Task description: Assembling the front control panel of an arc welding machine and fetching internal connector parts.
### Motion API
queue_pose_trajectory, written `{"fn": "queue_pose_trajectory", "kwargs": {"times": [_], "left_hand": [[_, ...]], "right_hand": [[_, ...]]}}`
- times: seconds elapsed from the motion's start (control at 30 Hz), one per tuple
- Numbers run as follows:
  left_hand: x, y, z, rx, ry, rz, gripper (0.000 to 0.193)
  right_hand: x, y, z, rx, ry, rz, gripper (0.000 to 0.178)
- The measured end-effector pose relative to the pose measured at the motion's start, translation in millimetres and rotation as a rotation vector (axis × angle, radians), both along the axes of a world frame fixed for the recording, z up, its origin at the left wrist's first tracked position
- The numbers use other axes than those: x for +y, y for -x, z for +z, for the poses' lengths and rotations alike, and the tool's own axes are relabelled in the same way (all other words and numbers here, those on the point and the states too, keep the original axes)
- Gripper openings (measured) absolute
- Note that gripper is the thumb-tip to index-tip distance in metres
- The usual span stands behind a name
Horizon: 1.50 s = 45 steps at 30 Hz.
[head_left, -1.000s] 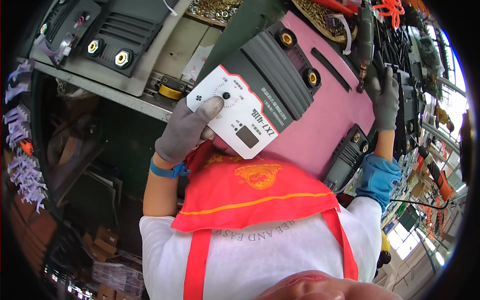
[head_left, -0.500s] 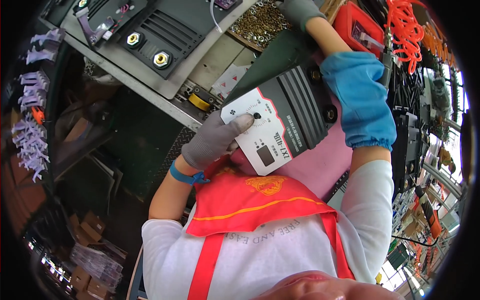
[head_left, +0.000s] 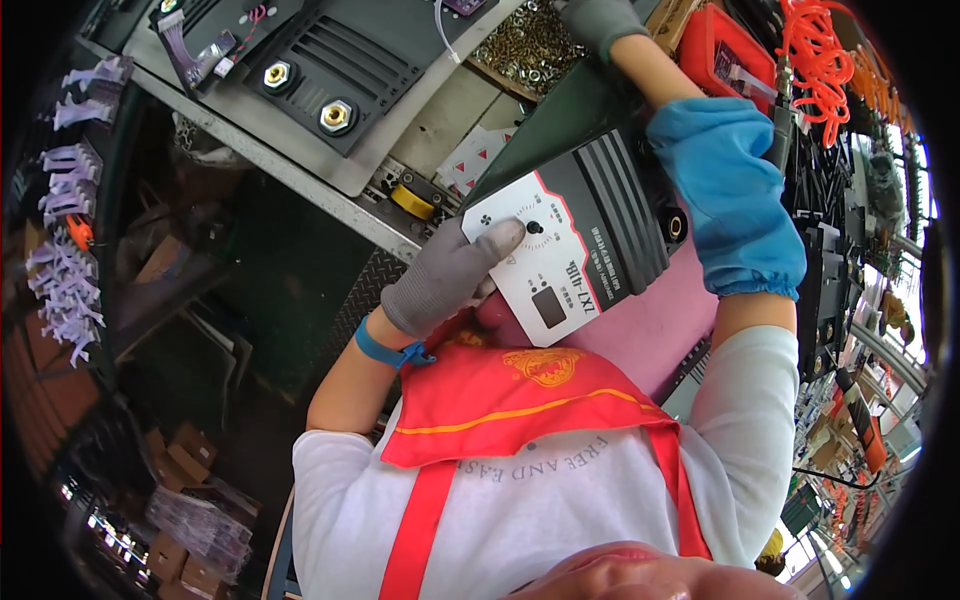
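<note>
My left hand point(head_left: 450, 270), in a grey glove, grips a front panel point(head_left: 545, 250) at its white end, thumb lying on the face beside a small black knob. The panel is black and white with a red border line, a dark display window and black slats. It is tilted in front of my red apron. My right hand point(head_left: 602, 24), gloved in grey too, is stretched far out to the top edge, beside a tray of brass-coloured nuts and small hardware point(head_left: 525, 50). Its fingers are partly cut off by the frame, so their grip cannot be made out.
On the bench at upper left lie black panels point(head_left: 350, 65) with brass-centred terminals. A red bin point(head_left: 708, 50) holding a circuit board stands right of my right hand, near coiled red hoses point(head_left: 815, 60). A yellow tape measure point(head_left: 411, 202) lies by the bench edge.
The front panel and my left hand have shifted slightly right in the picture, along with most of the scene. My right hand stays by the hardware tray.
</note>
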<state>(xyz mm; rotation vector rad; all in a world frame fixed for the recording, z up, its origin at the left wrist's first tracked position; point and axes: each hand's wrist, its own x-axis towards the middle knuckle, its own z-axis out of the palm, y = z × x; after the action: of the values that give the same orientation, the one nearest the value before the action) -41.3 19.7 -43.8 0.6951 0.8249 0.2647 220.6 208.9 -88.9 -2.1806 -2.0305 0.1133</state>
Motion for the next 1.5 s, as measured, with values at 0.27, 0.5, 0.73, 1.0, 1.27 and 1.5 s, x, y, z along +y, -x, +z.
{"fn": "queue_pose_trajectory", "kwargs": {"times": [0.27,0.5,0.73,1.0,1.27,1.5], "left_hand": [[-1.2,-5.2,11.3,0.039,-0.034,0.028,0.042],[-4.8,-3.0,15.4,0.090,-0.041,0.068,0.043],[-8.2,0.6,1.3,0.174,-0.312,-0.025,0.048],[5.4,8.6,1.7,0.028,-0.151,-0.156,0.070],[-16.5,11.7,-32.8,0.154,-1.519,0.003,0.068],[-12.9,8.3,-17.6,0.200,-0.821,-0.074,0.049]], "right_hand": [[-34.2,-34.9,24.2,0.719,-0.280,0.531,0.018],[-121.5,37.7,98.5,0.769,0.339,0.337,0.022],[-183.7,54.1,109.0,0.861,0.597,0.311,0.015],[-194.7,46.0,103.2,0.866,0.348,0.263,0.019],[-213.9,54.2,86.4,0.430,0.044,0.552,0.025],[-229.5,59.6,79.8,0.404,-0.061,0.466,0.027]]}}
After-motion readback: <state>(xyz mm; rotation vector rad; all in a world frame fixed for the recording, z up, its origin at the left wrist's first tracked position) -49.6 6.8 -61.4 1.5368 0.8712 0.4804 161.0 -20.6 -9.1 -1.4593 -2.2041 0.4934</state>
